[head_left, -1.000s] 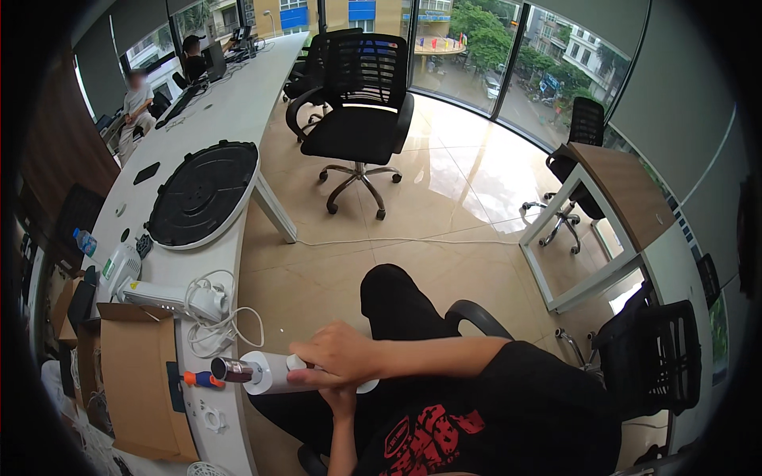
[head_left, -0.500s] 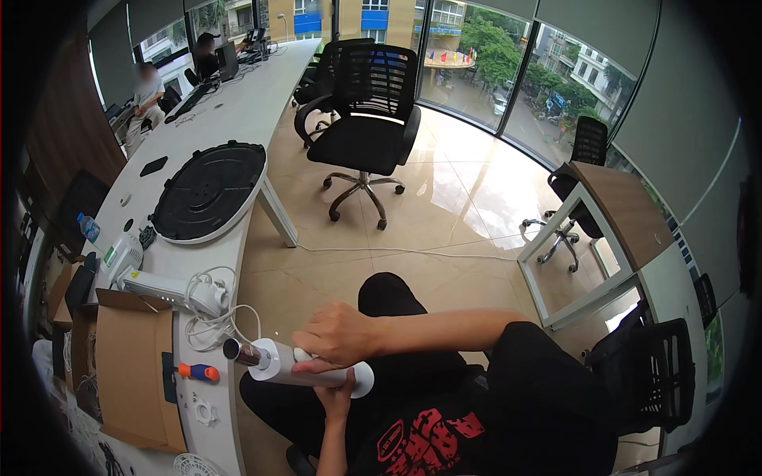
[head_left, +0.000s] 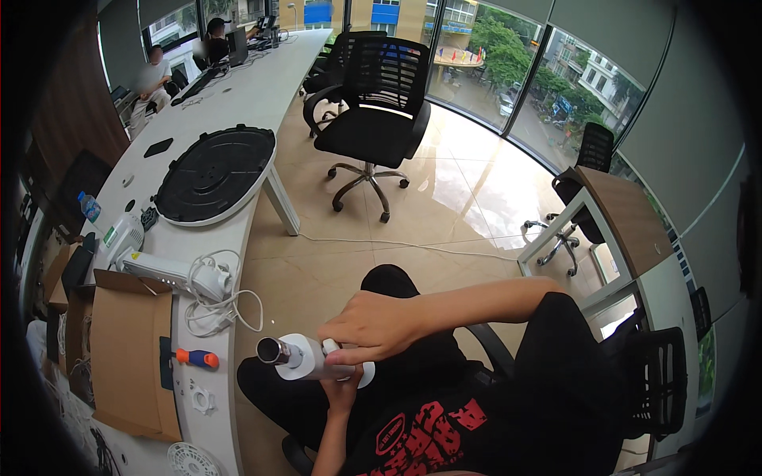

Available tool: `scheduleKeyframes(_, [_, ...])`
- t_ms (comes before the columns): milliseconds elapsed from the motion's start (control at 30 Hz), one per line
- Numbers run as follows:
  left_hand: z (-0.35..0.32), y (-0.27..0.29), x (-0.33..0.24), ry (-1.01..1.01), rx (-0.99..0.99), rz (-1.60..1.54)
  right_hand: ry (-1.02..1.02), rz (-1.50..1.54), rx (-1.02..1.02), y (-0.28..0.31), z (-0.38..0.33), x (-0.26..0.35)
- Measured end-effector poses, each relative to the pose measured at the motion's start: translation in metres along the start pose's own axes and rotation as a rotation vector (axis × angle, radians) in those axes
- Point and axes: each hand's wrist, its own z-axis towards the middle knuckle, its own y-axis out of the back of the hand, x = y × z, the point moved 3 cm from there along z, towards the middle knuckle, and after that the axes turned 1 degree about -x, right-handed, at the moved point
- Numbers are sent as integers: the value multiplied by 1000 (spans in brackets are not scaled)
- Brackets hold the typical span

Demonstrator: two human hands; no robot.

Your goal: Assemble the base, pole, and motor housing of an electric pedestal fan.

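Observation:
Over my lap I hold a white cylindrical device (head_left: 317,365) with a dark metal cup-shaped end (head_left: 272,351) tilted toward the table. Its far end carries a round white flange (head_left: 367,375). My left hand (head_left: 343,390) is wrapped round the cylinder from below, its fingers partly hidden. On top, my right hand (head_left: 369,327) is closed, thumb and fingers about a small white knob (head_left: 330,346) on the cylinder's side. An orange and blue screwdriver (head_left: 196,358) lies on the table to the left.
The white table (head_left: 226,397) bears an open cardboard box (head_left: 131,357), a white handheld appliance (head_left: 163,270), a coiled white cable (head_left: 208,313), a white plastic ring (head_left: 203,400), a white grille (head_left: 190,460) and a round black panel (head_left: 218,170). Office chairs stand beyond; two people sit far left.
The device has shifted slightly right, its dark metal end now turned more toward the view. Both hands have moved with it, keeping their hold. The whole view has shifted a little.

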Motion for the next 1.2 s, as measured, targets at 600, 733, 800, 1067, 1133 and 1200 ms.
scheduleKeyframes(600, [-9, 3, 46, -164, 15, 111, -668, 710, 170, -12, -3, 18])
scheduleKeyframes(733, [-4, 11, 29, -122, 29, 66, -284, 198, 119, 7, 12, 19])
scheduleKeyframes(800, [-2, 12, 24, -105, 29, 67, -204, 115, 41, 11, 15, 21])
scheduleKeyframes(1067, [-4, 14, 23, 57, 85, -37, -172, 20, -102, -4, 19, 26])
scheduleKeyframes(1133, [-4, 14, 24, 60, 95, -48, -161, 27, -122, -6, 20, 26])
scheduleKeyframes(1200, [-3, 14, 25, 43, 84, -59, -177, 53, -155, -10, 20, 25])
